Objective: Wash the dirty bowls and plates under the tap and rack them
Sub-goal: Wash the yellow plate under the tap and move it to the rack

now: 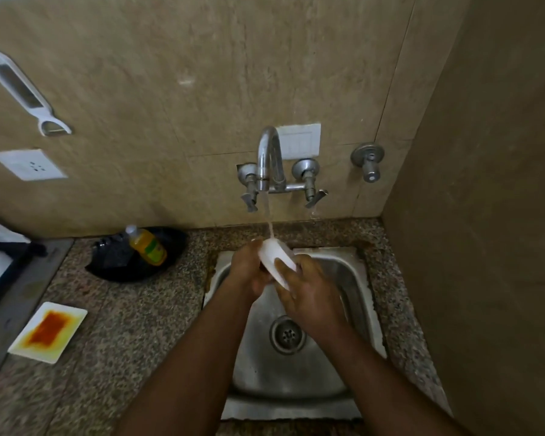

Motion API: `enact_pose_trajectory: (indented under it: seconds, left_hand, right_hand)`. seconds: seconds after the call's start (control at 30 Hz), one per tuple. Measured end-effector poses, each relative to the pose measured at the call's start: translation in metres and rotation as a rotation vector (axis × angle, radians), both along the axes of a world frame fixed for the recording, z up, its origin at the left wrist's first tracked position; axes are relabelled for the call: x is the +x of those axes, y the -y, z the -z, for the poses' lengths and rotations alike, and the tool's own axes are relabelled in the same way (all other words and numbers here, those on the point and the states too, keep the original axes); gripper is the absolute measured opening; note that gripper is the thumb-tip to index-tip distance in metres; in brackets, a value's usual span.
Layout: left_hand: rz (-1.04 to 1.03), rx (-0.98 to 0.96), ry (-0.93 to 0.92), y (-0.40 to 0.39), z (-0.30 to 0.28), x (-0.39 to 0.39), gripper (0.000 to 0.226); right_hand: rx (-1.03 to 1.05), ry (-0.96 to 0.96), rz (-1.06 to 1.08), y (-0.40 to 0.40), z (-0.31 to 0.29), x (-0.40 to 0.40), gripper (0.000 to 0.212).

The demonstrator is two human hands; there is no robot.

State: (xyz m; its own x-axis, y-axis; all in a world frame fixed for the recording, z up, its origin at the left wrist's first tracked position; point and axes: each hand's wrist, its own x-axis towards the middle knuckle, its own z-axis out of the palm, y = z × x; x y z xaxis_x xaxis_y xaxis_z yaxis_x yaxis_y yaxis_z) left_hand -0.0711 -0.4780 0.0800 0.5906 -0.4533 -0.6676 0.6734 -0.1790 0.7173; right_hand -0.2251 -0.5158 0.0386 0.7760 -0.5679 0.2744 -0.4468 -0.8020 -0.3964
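Both my hands hold a small white dish (276,258) over the steel sink (356,278), right under the running tap (268,155). My left hand (249,272) grips its left side with curled fingers. My right hand (309,294) holds the right side, thumb pressed on the dish's face. Water falls from the spout onto the dish's upper edge. A dirty white rectangular plate (48,332) smeared with orange-red sauce lies on the granite counter (132,341) at the left.
A black pan (114,265) holding a yellow dish-soap bottle (147,245) sits behind the counter's left part. A stove edge (0,278) is at far left. A peeler (19,89) hangs on the tiled wall. A side wall closes off the right.
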Motion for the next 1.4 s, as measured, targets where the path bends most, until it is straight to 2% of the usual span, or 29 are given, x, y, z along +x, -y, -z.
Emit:
enact_pose_trajectory:
  seconds: [0.1,0.2,0.33,0.4,0.53,0.6,0.7,0.77,0.83,0.9,0.97,1.13,1.17,1.23,1.3,1.37,1.4]
  left_hand:
    - [0.039,-0.037,0.073,-0.006,0.002,0.003,0.046]
    - [0.101,-0.078,0.162,-0.008,-0.008,-0.007,0.030]
    - [0.157,-0.075,0.289,-0.008,-0.011,-0.021,0.031]
    - [0.151,-0.103,0.271,-0.008,-0.005,-0.023,0.032]
    - [0.119,-0.134,0.133,-0.007,-0.019,-0.013,0.040]
    - [0.133,-0.110,0.133,-0.005,-0.022,-0.001,0.045]
    - [0.120,-0.088,0.142,-0.001,-0.023,0.004,0.044]
    - [0.169,-0.042,0.267,-0.001,-0.023,0.003,0.043]
    - [0.214,-0.069,0.364,-0.002,-0.024,-0.003,0.042]
    - [0.206,-0.114,0.334,-0.002,-0.023,-0.006,0.035]
    - [0.181,-0.167,0.254,-0.001,-0.023,-0.002,0.038]
    - [0.216,-0.210,-0.006,0.001,-0.044,0.013,0.051]
    - [0.231,-0.174,0.016,0.001,-0.047,0.013,0.049]
    - [0.269,-0.052,0.173,-0.001,-0.043,0.010,0.042]
    - [0.331,0.003,0.379,-0.003,-0.033,0.003,0.039]
    - [0.370,-0.034,0.432,-0.002,-0.024,-0.006,0.040]
    - [0.353,-0.059,0.385,-0.002,-0.023,-0.008,0.042]
  right_hand:
    - [0.027,0.007,-0.024,-0.003,-0.014,0.009,0.051]
    - [0.078,0.056,-0.096,0.003,-0.024,0.030,0.053]
    - [0.406,0.055,0.105,0.036,-0.024,0.066,0.067]
    - [0.472,0.057,0.163,0.045,-0.027,0.078,0.065]
    - [0.270,0.093,0.117,0.024,-0.031,0.071,0.071]
    - [0.125,0.067,0.029,0.011,-0.026,0.065,0.068]
    - [0.064,0.088,-0.059,0.010,-0.019,0.065,0.060]
    - [0.145,0.176,-0.032,0.018,-0.018,0.073,0.052]
    - [0.384,0.227,0.114,0.033,-0.028,0.085,0.050]
    - [0.582,0.221,0.207,0.047,-0.038,0.094,0.058]
    - [0.515,0.226,0.186,0.045,-0.043,0.091,0.061]
    - [0.144,0.144,-0.049,0.014,-0.031,0.067,0.060]
    - [0.113,0.120,-0.056,0.012,-0.027,0.065,0.058]
    - [0.163,0.155,-0.031,0.016,-0.026,0.068,0.049]
    - [0.404,0.173,0.105,0.032,-0.031,0.081,0.041]
    - [0.581,0.013,0.212,0.052,-0.041,0.093,0.037]
    - [0.541,-0.041,0.205,0.057,-0.045,0.095,0.035]
